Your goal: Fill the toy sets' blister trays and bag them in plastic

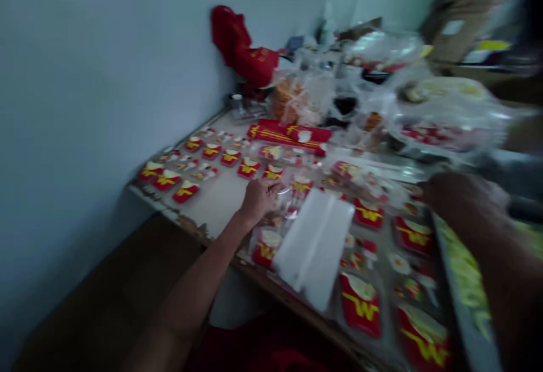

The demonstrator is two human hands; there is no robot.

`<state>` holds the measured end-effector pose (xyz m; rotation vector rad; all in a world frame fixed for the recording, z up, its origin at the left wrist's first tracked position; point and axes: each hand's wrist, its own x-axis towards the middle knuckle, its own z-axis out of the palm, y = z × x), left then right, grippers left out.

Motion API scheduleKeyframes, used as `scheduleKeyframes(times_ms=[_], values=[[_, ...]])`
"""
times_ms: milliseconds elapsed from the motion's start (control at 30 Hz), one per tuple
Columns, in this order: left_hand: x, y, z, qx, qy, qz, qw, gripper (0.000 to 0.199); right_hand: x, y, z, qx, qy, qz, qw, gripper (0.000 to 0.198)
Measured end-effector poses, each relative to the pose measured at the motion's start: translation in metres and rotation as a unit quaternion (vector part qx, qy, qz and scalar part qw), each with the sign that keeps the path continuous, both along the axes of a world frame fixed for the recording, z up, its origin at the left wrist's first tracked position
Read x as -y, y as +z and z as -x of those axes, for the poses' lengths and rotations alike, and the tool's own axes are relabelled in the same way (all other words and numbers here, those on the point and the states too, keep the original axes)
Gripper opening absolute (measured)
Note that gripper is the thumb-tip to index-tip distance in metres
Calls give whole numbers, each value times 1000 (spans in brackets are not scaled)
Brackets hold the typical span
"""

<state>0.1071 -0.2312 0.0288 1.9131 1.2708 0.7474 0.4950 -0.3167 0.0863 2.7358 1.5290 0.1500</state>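
My left hand (261,197) is closed at the edge of a clear plastic package (283,199), its fingers curled over the film. Around it on the table lie several small red fry-box shaped pieces (248,167) with yellow marks, alongside tiny colourful pieces in clear plastic. A white folded sheet (316,245) rests on top of some packages to the right of this hand. Over the right side of the table is my right hand (470,197), smeared by motion and close to a tray (453,281) of yellow-green pieces; its fingers cannot be made out.
Red strips with yellow print (288,136) lie across the table's middle. Behind them pile up clear bags of small parts (449,117). A red cloth item (250,50) is by the wall, cardboard boxes (456,27) at the back right. The table's front edge (195,228) looks chipped.
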Motion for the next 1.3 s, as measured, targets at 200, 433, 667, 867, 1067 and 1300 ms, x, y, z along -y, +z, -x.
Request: scheduleKeyframes(times_ms=[200, 433, 667, 867, 1067, 1300], values=[[35, 7, 161, 314, 248, 130, 907, 41, -87, -30, 210, -238, 443, -113, 857, 22], [82, -14, 314, 336, 300, 266, 852, 43, -209, -67, 473, -143, 746, 77, 646, 87], [72, -56, 369, 300, 347, 309, 833, 47, -253, -69, 515, -92, 745, 193, 632, 92], [66, -66, 363, 256, 314, 306, 861, 45, -252, -82, 510, -138, 718, 170, 661, 63], [64, -56, 355, 229, 333, 250, 880, 43, -242, -89, 500, -72, 765, 103, 632, 57], [63, -47, 344, 259, 285, 315, 867, 47, -232, -99, 485, 11, 798, 61, 599, 67]])
